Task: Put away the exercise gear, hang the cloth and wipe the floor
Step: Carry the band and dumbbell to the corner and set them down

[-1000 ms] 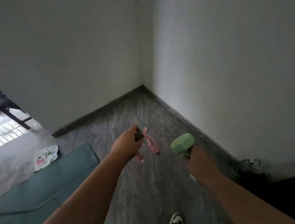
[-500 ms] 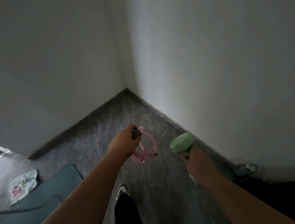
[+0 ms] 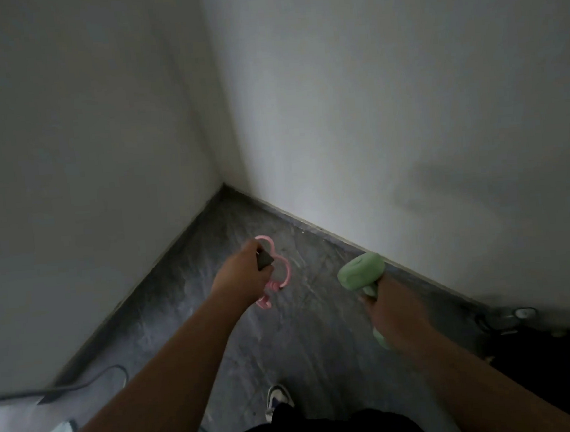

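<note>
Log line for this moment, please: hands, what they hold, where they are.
left hand: grips pink resistance band by dark handle | right hand: grips green dumbbell | location: above floor at wall corner | gear not yet set down

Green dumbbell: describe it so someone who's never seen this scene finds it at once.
Find the corner where the two pale walls meet the dark marbled floor. Two forearms reach toward it; follow the right one to the right hand, which grips the green dumbbell by its handle. Its rounded mint-green head sets it apart from the thin pink resistance band held in the left hand.

Pink looped resistance band [image 3: 278,274] and green dumbbell [image 3: 361,273], both held above the floor.
</note>
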Motion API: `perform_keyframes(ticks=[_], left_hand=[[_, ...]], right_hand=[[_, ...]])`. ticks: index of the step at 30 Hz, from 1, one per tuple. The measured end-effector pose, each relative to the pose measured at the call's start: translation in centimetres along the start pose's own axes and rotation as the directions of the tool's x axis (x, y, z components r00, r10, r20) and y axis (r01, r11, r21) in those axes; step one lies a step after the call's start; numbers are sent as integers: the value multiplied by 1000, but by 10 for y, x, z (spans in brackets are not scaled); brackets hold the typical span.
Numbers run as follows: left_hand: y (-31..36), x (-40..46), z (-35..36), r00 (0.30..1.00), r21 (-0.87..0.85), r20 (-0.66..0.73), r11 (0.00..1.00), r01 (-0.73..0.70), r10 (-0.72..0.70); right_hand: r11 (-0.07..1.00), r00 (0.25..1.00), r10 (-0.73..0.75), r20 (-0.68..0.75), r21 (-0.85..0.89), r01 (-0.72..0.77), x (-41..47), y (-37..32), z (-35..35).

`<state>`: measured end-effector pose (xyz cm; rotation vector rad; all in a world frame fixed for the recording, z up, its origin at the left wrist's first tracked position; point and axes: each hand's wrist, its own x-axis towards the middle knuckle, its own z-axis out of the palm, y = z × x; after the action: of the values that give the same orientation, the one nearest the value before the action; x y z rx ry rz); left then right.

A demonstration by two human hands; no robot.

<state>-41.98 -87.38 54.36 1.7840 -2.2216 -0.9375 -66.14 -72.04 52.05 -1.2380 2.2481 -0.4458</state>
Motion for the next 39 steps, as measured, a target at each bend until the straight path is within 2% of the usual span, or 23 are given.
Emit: perform_keyframes(ticks=[3, 7, 11, 14, 18, 26, 30, 34, 39], left_hand=[[2, 41, -4, 999, -23, 45, 1000, -12, 13], [3, 96, 11, 995, -31, 98, 999, -31, 34], [-7, 155, 51, 990, -43, 137, 999, -20, 25], [-25, 209, 94, 989, -48, 145, 999, 2, 5], [-56, 284, 165, 983, -51, 183, 999, 15, -5], [-158, 433, 351, 968, -78, 238, 995, -56, 73], [-199, 494, 440, 950, -103, 282, 989, -109, 134], [-223, 549, 521, 925, -114, 321, 978, -175, 203], [-241, 606, 587, 934, -137, 313, 981, -135, 172]], right_hand=[[999, 999, 34, -25, 10, -33, 27, -7, 6], [991, 994, 111, 16, 80, -112, 70, 1, 19], [973, 984, 176, 41, 146, -180, 133, 19, 44], [961, 968, 249, 39, 111, -252, 188, 41, 79], [934, 938, 344, 25, 91, -345, 257, 77, 148], [829, 865, 499, 55, 260, -495, 405, 189, 347], [787, 843, 536, 47, 333, -519, 467, 250, 439], [796, 844, 536, 2, 332, -506, 523, 294, 502], [800, 839, 543, -34, 325, -504, 581, 326, 548]])
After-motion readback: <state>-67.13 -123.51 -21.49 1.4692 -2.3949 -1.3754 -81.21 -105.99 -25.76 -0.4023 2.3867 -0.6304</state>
